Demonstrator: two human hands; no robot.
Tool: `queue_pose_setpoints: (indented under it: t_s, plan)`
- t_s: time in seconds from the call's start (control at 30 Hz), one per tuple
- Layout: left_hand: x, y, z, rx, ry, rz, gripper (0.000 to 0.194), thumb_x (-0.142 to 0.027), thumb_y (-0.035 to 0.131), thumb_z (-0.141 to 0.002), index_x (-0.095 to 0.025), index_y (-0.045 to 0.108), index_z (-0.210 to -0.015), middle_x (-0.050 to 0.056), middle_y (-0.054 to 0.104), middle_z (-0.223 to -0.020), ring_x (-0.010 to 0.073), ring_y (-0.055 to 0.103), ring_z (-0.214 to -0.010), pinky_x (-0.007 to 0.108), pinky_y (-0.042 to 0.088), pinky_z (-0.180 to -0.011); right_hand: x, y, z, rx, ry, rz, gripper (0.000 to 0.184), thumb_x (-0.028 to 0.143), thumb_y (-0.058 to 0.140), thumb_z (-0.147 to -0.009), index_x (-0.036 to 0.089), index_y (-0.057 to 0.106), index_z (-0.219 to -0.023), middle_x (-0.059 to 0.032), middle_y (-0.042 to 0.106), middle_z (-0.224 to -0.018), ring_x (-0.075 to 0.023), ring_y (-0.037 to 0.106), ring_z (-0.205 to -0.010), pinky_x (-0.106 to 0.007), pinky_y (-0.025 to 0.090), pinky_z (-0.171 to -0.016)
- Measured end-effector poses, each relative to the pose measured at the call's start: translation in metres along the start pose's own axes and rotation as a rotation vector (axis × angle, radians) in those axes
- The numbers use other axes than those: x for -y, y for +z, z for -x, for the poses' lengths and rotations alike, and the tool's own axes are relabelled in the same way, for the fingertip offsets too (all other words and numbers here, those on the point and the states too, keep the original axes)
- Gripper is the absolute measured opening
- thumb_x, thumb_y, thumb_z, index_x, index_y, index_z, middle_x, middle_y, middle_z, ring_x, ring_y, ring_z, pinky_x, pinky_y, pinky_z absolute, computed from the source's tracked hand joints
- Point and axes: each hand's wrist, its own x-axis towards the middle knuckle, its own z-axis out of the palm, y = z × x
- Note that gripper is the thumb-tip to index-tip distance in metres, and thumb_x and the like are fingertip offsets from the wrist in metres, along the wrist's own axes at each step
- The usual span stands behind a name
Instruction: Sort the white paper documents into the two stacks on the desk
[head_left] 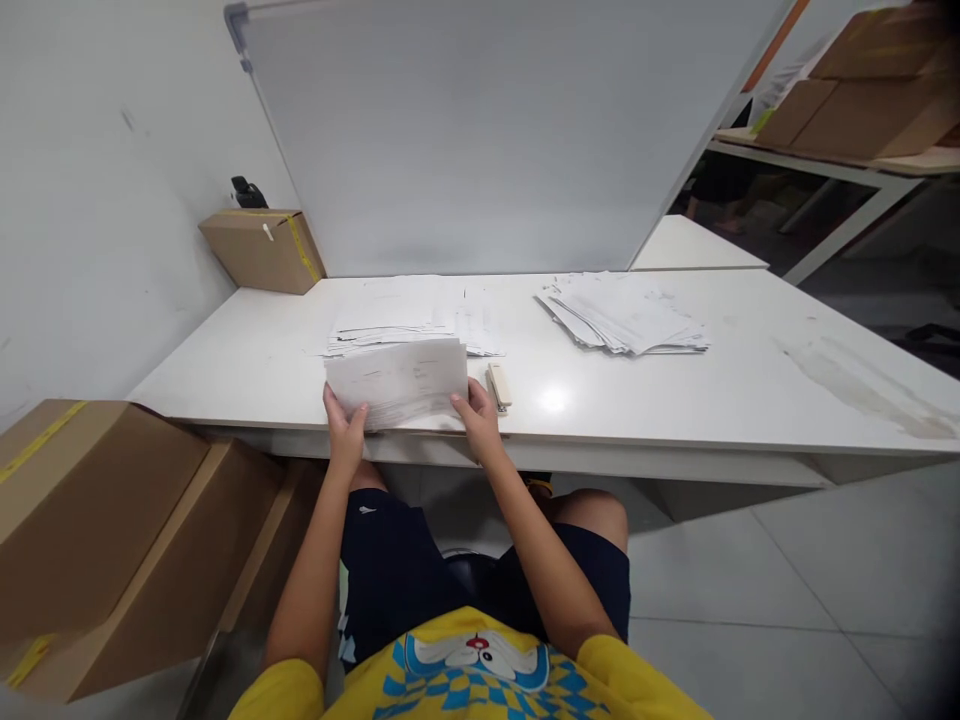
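Between my two hands is a stack of printed papers (397,378), tilted up at the front edge of the white table. My left hand (345,425) grips its left side, thumb on the front face. On the right side, my right hand (478,415) holds it the same way, thumb in front and fingers behind. A cream stapler (498,388) lies just right of my right hand. Behind the held stack, a pile of papers (397,305) rests on the table. A second, fanned pile of papers (626,315) sits farther right.
The white table (750,390) backs onto a whiteboard (480,140). A cardboard box (262,250) stands at its back left corner. Large cardboard boxes (90,500) flank my left side. More boxes (877,110) sit on a shelf at the far right.
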Motion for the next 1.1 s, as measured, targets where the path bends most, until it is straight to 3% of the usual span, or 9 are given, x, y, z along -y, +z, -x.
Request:
queue_pose_setpoints:
  t_s: [0.13,0.27,0.37,0.5,0.63,0.73,0.8,0.97,1.1]
  plan:
    - [-0.004,0.004,0.014,-0.111,-0.064,0.064,0.061,-0.054,0.055,-0.09,-0.016,0.041,-0.137,0.018,0.056,-0.136,0.0262,0.055,-0.128,0.04,0.043,-0.11,0.001,-0.026,0.014,0.058,0.103,0.163,0.026,0.047,0.064,-0.081,0.024,0.07,-0.091,-0.0027,0.068,-0.086,-0.0239,0.06,-0.089,-0.036,0.048,-0.087]
    - [-0.025,0.004,0.042,-0.118,-0.1,0.13,0.059,-0.058,0.062,-0.086,-0.018,0.047,-0.126,0.015,0.063,-0.122,0.024,0.064,-0.112,0.037,0.051,-0.098,0.022,-0.059,0.043,0.117,0.164,0.176,0.03,0.048,0.068,-0.08,0.023,0.073,-0.096,-0.0035,0.071,-0.09,-0.027,0.062,-0.098,-0.038,0.048,-0.091]
    - [-0.041,0.006,0.067,0.004,-0.217,0.185,0.05,-0.057,0.066,-0.083,-0.019,0.053,-0.112,0.011,0.068,-0.107,0.0225,0.068,-0.099,0.036,0.054,-0.089,0.032,-0.085,0.073,0.089,0.28,0.194,0.033,0.05,0.071,-0.079,0.024,0.075,-0.099,-0.005,0.074,-0.094,-0.0303,0.064,-0.102,-0.042,0.049,-0.092]
    - [-0.052,0.011,0.102,0.281,-0.459,0.335,0.042,-0.053,0.072,-0.08,-0.019,0.056,-0.098,0.007,0.071,-0.092,0.0215,0.069,-0.085,0.032,0.056,-0.075,0.029,-0.119,0.118,-0.017,0.451,0.133,0.038,0.056,0.075,-0.074,0.025,0.076,-0.096,-0.0069,0.076,-0.097,-0.0311,0.067,-0.097,-0.044,0.052,-0.089]
    - [-0.058,0.016,0.129,0.524,-0.669,0.512,0.055,-0.047,0.077,-0.077,-0.02,0.052,-0.117,0.008,0.072,-0.103,0.0226,0.07,-0.091,0.033,0.056,-0.079,0.027,-0.143,0.158,-0.098,0.625,0.012,0.047,0.053,0.078,-0.071,0.025,0.074,-0.108,-0.0079,0.076,-0.106,-0.0306,0.069,-0.098,-0.043,0.054,-0.087]
    - [-0.062,0.025,0.135,0.599,-0.738,0.556,0.079,-0.045,0.074,-0.08,-0.024,0.033,-0.144,0.008,0.07,-0.111,0.0225,0.07,-0.095,0.031,0.055,-0.08,0.03,-0.154,0.174,-0.139,0.692,-0.006,0.051,0.049,0.079,-0.071,0.026,0.072,-0.115,-0.007,0.076,-0.107,-0.0306,0.069,-0.101,-0.042,0.055,-0.086]
    - [-0.064,0.034,0.132,0.632,-0.736,0.56,0.085,-0.042,0.073,-0.082,-0.025,0.025,-0.15,0.008,0.069,-0.11,0.0208,0.069,-0.093,0.029,0.054,-0.078,0.033,-0.159,0.177,-0.166,0.713,-0.003,0.051,0.047,0.078,-0.071,0.026,0.071,-0.117,-0.0066,0.076,-0.107,-0.0304,0.069,-0.101,-0.041,0.055,-0.084]
    - [-0.064,0.057,0.12,0.68,-0.652,0.52,0.065,-0.033,0.07,-0.081,-0.023,0.041,-0.138,0.005,0.065,-0.108,0.0163,0.064,-0.086,0.026,0.053,-0.073,0.047,-0.165,0.17,-0.239,0.707,0.032,0.048,0.046,0.078,-0.071,0.026,0.071,-0.115,-0.0067,0.075,-0.111,-0.0291,0.07,-0.098,-0.04,0.055,-0.082]
    - [-0.067,0.069,0.112,0.708,-0.609,0.517,0.062,-0.029,0.067,-0.08,-0.025,0.04,-0.136,0.003,0.062,-0.103,0.0147,0.062,-0.081,0.025,0.051,-0.07,0.058,-0.171,0.161,-0.256,0.665,0.08,0.048,0.044,0.079,-0.068,0.027,0.071,-0.113,-0.0064,0.075,-0.11,-0.029,0.07,-0.097,-0.04,0.056,-0.081]
